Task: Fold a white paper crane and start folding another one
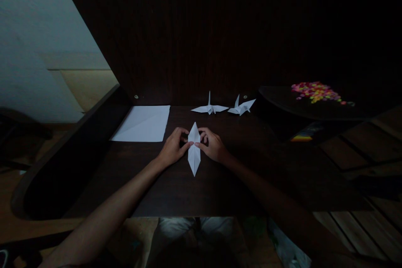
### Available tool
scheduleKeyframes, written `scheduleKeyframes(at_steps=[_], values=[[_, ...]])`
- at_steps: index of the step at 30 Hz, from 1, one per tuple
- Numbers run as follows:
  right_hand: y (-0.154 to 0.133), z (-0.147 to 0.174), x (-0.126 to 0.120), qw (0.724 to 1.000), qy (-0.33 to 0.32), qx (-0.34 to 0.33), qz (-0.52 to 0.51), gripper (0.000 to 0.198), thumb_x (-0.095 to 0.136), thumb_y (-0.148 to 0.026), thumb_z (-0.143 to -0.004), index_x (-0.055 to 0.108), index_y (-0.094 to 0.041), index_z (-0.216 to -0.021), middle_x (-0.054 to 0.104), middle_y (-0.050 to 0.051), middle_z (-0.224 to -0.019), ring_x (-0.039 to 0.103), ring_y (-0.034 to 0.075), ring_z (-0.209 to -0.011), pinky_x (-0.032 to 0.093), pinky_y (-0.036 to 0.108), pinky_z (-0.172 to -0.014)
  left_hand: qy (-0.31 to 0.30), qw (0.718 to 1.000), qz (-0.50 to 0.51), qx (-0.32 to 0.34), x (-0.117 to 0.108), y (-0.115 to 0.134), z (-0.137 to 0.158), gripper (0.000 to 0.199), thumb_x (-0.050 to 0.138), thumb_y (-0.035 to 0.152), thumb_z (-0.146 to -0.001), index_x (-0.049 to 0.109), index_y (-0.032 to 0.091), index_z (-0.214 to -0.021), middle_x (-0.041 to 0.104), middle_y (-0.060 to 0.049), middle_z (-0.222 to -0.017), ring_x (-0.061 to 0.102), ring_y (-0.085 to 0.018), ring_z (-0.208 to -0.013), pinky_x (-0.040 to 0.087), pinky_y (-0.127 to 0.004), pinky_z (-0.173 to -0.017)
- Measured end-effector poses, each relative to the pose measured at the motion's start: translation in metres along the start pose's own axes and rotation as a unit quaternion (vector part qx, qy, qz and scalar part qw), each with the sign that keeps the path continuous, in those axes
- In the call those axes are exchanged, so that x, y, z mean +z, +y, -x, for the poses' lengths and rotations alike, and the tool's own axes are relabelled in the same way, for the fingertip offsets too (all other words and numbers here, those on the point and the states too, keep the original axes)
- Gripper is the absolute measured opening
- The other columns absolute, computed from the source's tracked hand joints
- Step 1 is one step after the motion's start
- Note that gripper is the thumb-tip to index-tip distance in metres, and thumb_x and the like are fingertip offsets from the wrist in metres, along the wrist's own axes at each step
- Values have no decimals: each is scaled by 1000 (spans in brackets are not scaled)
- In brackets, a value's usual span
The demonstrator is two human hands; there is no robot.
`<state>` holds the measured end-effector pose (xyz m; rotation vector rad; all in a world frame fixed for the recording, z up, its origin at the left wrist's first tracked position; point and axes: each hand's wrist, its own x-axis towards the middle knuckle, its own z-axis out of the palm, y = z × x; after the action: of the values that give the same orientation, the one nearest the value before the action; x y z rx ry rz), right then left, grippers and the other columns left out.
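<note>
A folded white origami paper (194, 161), long and diamond-shaped with pointed ends, is held just in front of me over the dark desk (176, 192). My left hand (173, 146) pinches its left edge, thumb on the front face near the middle. On the opposite edge, my right hand (214, 145) grips it the same way, and the two thumb tips almost meet at the centre crease. The fingers behind the paper are partly hidden. Beyond my hands stand two finished white paper cranes, one straight ahead (209, 109) and another crane (241, 108) to its right.
White paper sheets (143, 123) lie at the desk's back left. A raised side panel (72, 150) bounds the left, and a dark back panel (188, 42) rises behind. At right, a rounded shelf (276, 96) carries a heap of small colourful pieces (317, 92).
</note>
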<state>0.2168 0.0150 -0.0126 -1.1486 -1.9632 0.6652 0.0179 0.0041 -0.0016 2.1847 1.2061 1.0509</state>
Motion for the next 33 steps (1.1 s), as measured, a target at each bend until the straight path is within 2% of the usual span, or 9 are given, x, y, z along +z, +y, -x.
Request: scheduleKeyframes(at_steps=[2,5,10,15,18,22,29,33], values=[[0,0,1,1000,13,0,5,50,70,-18,-73,49,-20,-119,59,0,-86,52,13,-68,46,28,-69,7,1000,1,-4,0,1,0,35,65,24,-84,48,19,-114,53,-7,-112,62,-12,-74,54,-33,-78],[-2,1,1,999,28,-7,22,52,72,-17,-72,50,-20,-119,59,3,-96,54,16,-75,47,31,-74,-7,1000,-14,20,0,3,0,31,61,22,-87,51,20,-116,51,-7,-114,62,-13,-78,54,-34,-82],[-3,3,0,997,20,-44,55,26,69,-17,-78,61,-19,-102,56,7,-101,56,20,-90,48,35,-82,-10,996,-73,52,3,3,0,18,55,22,-90,65,17,-105,52,-10,-113,57,-23,-107,50,-40,-94],[1,3,2,995,18,-73,73,12,68,-16,-81,66,-17,-93,57,9,-100,56,22,-98,46,39,-90,-27,992,-105,60,6,2,1,22,51,21,-92,67,13,-106,57,-13,-115,57,-24,-108,48,-42,-96],[1,4,3,992,19,-89,93,12,67,-16,-81,68,-18,-94,59,10,-102,55,24,-98,46,42,-90,-40,987,-137,76,5,1,0,24,51,21,-93,67,13,-109,63,-12,-115,55,-25,-107,47,-44,-96],[-3,6,2,987,13,-109,119,12,62,-20,-86,69,-20,-96,61,11,-116,52,26,-104,46,45,-93,-51,983,-155,82,5,0,-1,25,53,21,-93,66,18,-114,66,-9,-119,53,-26,-108,46,-45,-94],[-6,10,2,981,15,-120,150,15,57,-20,-89,72,-19,-94,63,14,-116,53,28,-105,48,45,-91,-57,981,-173,66,6,-4,0,29,49,27,-96,65,19,-119,57,-11,-134,50,-27,-120,45,-48,-97],[-8,11,2,976,9,-109,190,17,56,-23,-90,72,-20,-95,63,13,-118,53,29,-105,48,48,-88,-61,980,-176,65,6,-5,1,33,46,28,-97,61,21,-125,58,-12,-134,50,-28,-119,45,-50,-97]])
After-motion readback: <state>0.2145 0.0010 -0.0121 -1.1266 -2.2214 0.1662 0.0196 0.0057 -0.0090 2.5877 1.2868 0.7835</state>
